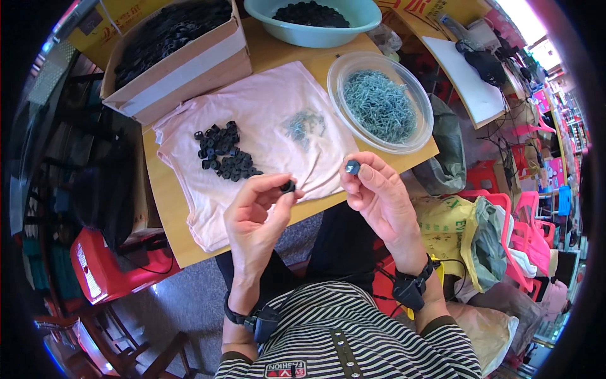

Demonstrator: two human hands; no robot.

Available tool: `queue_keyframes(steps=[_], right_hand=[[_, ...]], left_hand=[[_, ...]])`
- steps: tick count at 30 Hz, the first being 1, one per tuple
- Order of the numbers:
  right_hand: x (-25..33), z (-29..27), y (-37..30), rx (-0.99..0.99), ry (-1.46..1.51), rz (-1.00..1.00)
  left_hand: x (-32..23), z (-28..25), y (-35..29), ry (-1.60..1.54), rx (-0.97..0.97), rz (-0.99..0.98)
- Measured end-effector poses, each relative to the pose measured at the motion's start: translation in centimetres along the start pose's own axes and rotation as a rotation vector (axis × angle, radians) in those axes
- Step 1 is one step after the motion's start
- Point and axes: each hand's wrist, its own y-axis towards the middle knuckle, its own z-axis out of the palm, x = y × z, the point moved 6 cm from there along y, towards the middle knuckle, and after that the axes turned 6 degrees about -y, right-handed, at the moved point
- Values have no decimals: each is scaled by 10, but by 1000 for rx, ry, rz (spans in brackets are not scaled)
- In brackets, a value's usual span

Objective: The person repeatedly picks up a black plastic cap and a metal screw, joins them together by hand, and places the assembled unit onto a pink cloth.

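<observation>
My left hand [255, 215] pinches a small black plastic piece with a hole [288, 187] between thumb and fingertips, just over the cloth's near edge. My right hand [382, 196] is closed at the fingertips on a small dark knob-like piece [352, 167] with a shiny spot on its face. The two hands are apart. Beyond my left hand, a heap of similar black pieces [222, 151] lies on the pale pink cloth [278, 101]. A small scatter of metal screws [305, 127] rests on the cloth, farther off between the hands.
A cardboard box [183, 76] full of black parts stands far left. At the back is a light green basin [309, 36] of black parts. A round clear tub [426, 136] of screws sits to the right. A red stool [120, 271] stands left of the wooden table [170, 234].
</observation>
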Motion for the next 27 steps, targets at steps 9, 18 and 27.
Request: queue_keyframes(steps=[9,18,27], right_hand=[[4,28,-16,131,-440,-239],[-1,26,-19,93,-422,-194],[-10,6,-12,-3,-115,-40]], left_hand=[[-11,18,-12,114,16,99],[-13,23,-16,140,59,199],[-5,26,-14,-7,33,127]])
